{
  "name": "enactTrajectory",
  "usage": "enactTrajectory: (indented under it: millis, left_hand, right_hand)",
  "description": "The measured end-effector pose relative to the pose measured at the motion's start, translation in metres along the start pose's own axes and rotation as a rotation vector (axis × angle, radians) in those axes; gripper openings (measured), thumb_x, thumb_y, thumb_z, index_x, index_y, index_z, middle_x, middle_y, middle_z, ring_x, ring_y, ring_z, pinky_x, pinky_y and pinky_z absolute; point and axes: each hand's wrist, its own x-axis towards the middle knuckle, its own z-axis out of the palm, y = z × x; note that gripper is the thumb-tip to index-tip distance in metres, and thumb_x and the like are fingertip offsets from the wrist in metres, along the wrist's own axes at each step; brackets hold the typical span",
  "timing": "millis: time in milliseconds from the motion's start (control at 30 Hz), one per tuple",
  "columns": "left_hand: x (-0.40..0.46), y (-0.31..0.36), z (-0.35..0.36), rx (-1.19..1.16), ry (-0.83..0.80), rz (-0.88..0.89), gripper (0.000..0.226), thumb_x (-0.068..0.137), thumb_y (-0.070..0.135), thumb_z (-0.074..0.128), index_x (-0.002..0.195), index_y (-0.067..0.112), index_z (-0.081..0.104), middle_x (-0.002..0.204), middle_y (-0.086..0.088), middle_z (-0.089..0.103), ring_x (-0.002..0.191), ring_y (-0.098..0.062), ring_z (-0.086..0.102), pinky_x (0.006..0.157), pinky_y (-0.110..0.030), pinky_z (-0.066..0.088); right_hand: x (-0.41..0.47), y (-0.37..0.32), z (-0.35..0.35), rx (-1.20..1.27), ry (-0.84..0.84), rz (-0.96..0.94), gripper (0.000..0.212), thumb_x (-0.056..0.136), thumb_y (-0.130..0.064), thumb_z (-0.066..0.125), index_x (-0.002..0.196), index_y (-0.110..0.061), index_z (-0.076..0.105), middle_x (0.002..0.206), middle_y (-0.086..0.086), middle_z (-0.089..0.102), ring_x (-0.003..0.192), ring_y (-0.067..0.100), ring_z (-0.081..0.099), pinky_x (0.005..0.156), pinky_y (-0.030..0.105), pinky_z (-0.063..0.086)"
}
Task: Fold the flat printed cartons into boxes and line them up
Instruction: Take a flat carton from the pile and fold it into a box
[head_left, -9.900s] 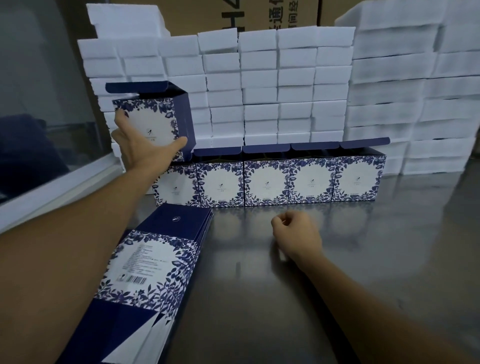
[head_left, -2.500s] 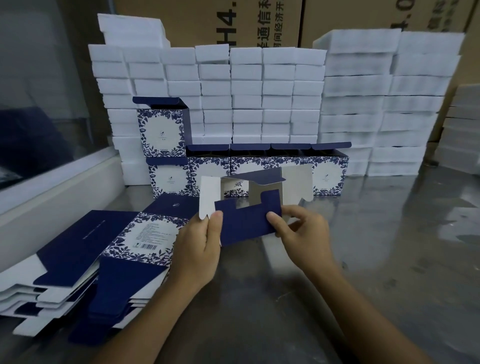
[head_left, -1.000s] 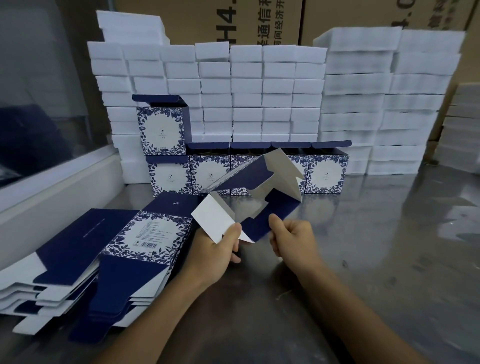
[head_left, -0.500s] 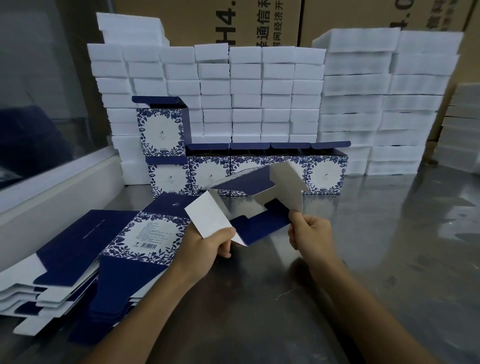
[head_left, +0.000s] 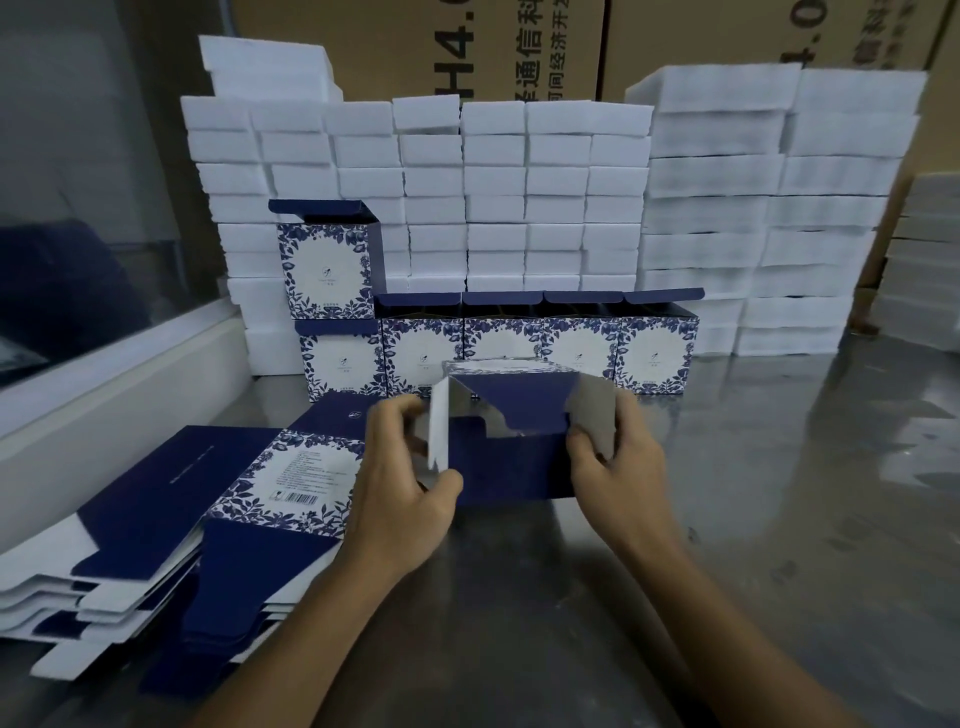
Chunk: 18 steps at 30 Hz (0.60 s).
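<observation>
Carton (head_left: 511, 467) now squared btwn hands (head_left: 511, 467)

Reflective steel table (head_left: 779, 519), glass partition (head_left: 78, 182)

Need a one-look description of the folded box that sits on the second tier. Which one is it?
Start at the wall of white foam blocks at the back of the steel table. In front of it runs a row of blue floral boxes. The target box is the only one stacked on top, on the row's leftmost box.

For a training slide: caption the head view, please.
Both hands, left hand and right hand, fold a blue carton before a row of finished boxes.
</observation>
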Motion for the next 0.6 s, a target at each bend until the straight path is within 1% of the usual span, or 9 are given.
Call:
enactTrajectory:
  millis: [67, 133, 200, 267, 333, 433, 467, 533, 600]
  left_hand:
    - [0.0, 0.0, -0.001, -0.018, 0.0, 0.035, 0.075, 0.069, 0.014, 0.061, 0.122, 0.057, 0.031, 0.125, 0.01, 0.047, 0.109, -0.003, 0.053, 0.079, -0.019, 0.051]
    - [0.0, 0.001, -0.002, 0.003, -0.013, 0.04, 0.078, 0.072, 0.016, 0.063, 0.134, 0.051, 0.031, 0.136, 0.011, 0.043, 0.122, -0.01, 0.048, 0.094, -0.038, 0.051]
    - [0.001, 0.0, -0.001, 0.015, 0.027, 0.035, 0.065, 0.076, 0.024, 0.064, 0.132, 0.043, 0.039, 0.132, 0.009, 0.049, 0.116, -0.009, 0.054, 0.089, -0.044, 0.054]
    - [0.002, 0.001, 0.0, 0.012, 0.097, 0.018, 0.049, 0.076, 0.033, 0.066, 0.12, 0.037, 0.045, 0.121, 0.005, 0.055, 0.106, -0.011, 0.058, 0.083, -0.043, 0.055]
    - [0.003, 0.0, 0.0, 0.016, 0.149, -0.002, 0.04, 0.077, 0.036, 0.069, 0.111, 0.036, 0.048, 0.114, 0.005, 0.055, 0.103, -0.006, 0.056, 0.081, -0.036, 0.052]
    - [0.004, 0.001, 0.0, 0.027, 0.164, -0.037, 0.027, 0.083, 0.053, 0.066, 0.104, 0.042, 0.053, 0.112, 0.014, 0.051, 0.105, 0.01, 0.048, 0.081, -0.017, 0.038]
    - [0.004, 0.003, 0.0, 0.032, 0.166, -0.05, 0.027, 0.08, 0.06, 0.06, 0.101, 0.043, 0.054, 0.11, 0.015, 0.049, 0.104, 0.013, 0.047, 0.08, -0.013, 0.035]
    - [0.005, 0.006, 0.001, 0.054, 0.188, -0.046, 0.03, 0.081, 0.067, 0.054, 0.096, 0.041, 0.055, 0.109, 0.011, 0.049, 0.101, 0.013, 0.046, 0.079, -0.006, 0.033]
    - [0.004, 0.007, 0.004, 0.103, 0.212, 0.005, 0.033, 0.088, 0.064, 0.052, 0.095, 0.033, 0.056, 0.111, 0.006, 0.049, 0.1, 0.009, 0.048, 0.079, 0.0, 0.031]
  right_hand:
    - [-0.001, -0.004, 0.003, 0.057, -0.047, -0.026, 0.028, 0.095, -0.011, 0.057, 0.107, -0.036, 0.056, 0.093, -0.02, 0.064, 0.085, 0.002, 0.06, 0.064, 0.011, 0.044]
    - [-0.003, -0.006, 0.006, 0.144, -0.125, -0.011, 0.026, 0.094, -0.031, 0.055, 0.12, -0.03, 0.059, 0.108, -0.014, 0.067, 0.097, 0.005, 0.063, 0.072, 0.015, 0.05]
    - [-0.006, -0.008, 0.008, 0.221, -0.185, -0.009, 0.045, 0.093, -0.047, 0.048, 0.129, -0.024, 0.06, 0.119, -0.006, 0.068, 0.109, 0.01, 0.064, 0.083, 0.023, 0.054]
    - [-0.007, -0.008, 0.009, 0.23, -0.186, -0.009, 0.055, 0.093, -0.056, 0.041, 0.131, -0.021, 0.062, 0.122, -0.006, 0.068, 0.115, 0.01, 0.062, 0.09, 0.026, 0.052]
    - [-0.007, -0.009, 0.01, 0.2, -0.178, -0.009, 0.048, 0.094, -0.056, 0.04, 0.123, -0.028, 0.066, 0.115, -0.013, 0.07, 0.11, 0.005, 0.064, 0.089, 0.026, 0.052]
    - [-0.008, -0.007, 0.013, 0.176, -0.195, 0.023, 0.019, 0.094, -0.043, 0.056, 0.111, -0.039, 0.062, 0.106, -0.018, 0.069, 0.101, -0.001, 0.065, 0.077, 0.017, 0.052]
    - [-0.009, -0.006, 0.014, 0.153, -0.208, 0.028, 0.017, 0.094, -0.04, 0.06, 0.111, -0.043, 0.059, 0.106, -0.02, 0.068, 0.101, -0.002, 0.064, 0.076, 0.015, 0.052]
    - [-0.01, -0.006, 0.015, 0.069, -0.213, 0.01, 0.027, 0.093, -0.038, 0.067, 0.116, -0.046, 0.054, 0.11, -0.022, 0.065, 0.102, -0.002, 0.062, 0.076, 0.016, 0.052]
    - [-0.011, -0.005, 0.016, -0.024, -0.17, -0.023, 0.035, 0.09, -0.039, 0.07, 0.123, -0.036, 0.056, 0.112, -0.018, 0.065, 0.101, 0.001, 0.062, 0.078, 0.021, 0.052]
